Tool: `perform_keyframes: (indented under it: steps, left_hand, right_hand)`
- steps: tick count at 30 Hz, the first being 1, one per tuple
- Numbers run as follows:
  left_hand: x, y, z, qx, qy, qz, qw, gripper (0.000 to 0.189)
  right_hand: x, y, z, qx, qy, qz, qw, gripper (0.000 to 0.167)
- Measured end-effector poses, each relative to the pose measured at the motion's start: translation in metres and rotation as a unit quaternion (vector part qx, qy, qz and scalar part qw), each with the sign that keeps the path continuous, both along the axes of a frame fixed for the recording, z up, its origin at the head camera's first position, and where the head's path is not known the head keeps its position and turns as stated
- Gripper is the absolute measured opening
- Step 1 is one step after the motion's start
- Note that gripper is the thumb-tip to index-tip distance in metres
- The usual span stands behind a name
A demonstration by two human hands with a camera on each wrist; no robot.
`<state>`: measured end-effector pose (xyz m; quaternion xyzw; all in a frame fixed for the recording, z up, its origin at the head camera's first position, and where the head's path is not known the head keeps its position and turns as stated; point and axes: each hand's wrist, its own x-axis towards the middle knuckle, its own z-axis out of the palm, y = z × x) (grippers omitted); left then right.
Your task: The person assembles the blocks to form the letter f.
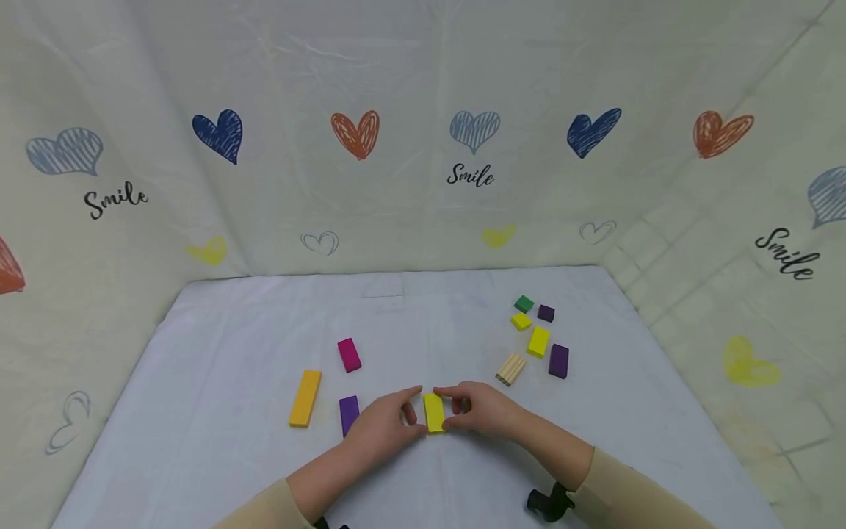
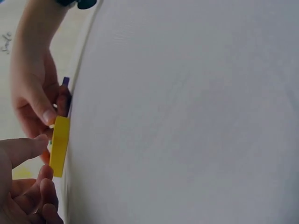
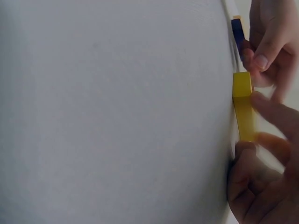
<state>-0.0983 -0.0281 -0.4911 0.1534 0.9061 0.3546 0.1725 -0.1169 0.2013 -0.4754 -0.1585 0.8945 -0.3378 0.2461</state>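
Note:
A yellow rectangular block (image 1: 433, 413) lies on the white cloth between both hands. My right hand (image 1: 485, 408) pinches it, index finger at its far end and thumb at its right side near the close end. At the block's left is my left hand (image 1: 386, 426), thumb tip by the near corner and index finger held a little apart from the far one. Low side views of the yellow block (image 2: 60, 147) (image 3: 243, 109) show fingers of both hands around it. Partly behind the left hand is a purple block (image 1: 349, 413).
To the left lie an orange block (image 1: 305, 398) and a magenta block (image 1: 349, 355). At the right are light wooden pieces (image 1: 511, 369), purple blocks (image 1: 558, 361) (image 1: 546, 313), yellow blocks (image 1: 538, 342) (image 1: 521, 321) and a green block (image 1: 523, 303). A printed curtain (image 1: 410, 220) stands behind the table.

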Motion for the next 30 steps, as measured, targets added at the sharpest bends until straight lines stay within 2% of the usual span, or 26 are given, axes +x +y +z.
perform_keyframes:
  steps: [5,16,24,30]
  left_hand:
    - [0.002,-0.008,0.010,0.006,-0.006,0.023,0.9997,0.066]
    - [0.002,-0.042,0.022,0.025,-0.010,0.075,0.9968,0.068]
    - [0.009,-0.070,0.030,0.033,-0.002,0.129,0.9911,0.067]
    - [0.014,-0.081,0.034,0.024,-0.020,0.154,0.9875,0.068]
  right_hand:
    - [0.000,0.000,0.000,0.002,0.004,0.001,1.0000,0.057]
    - [0.000,0.000,0.001,0.013,-0.003,-0.002,0.9999,0.057]
    - [-0.001,0.002,0.000,0.002,-0.009,0.001,1.0000,0.058]
    - [-0.002,0.002,-0.001,0.002,-0.013,0.001,0.9999,0.057]
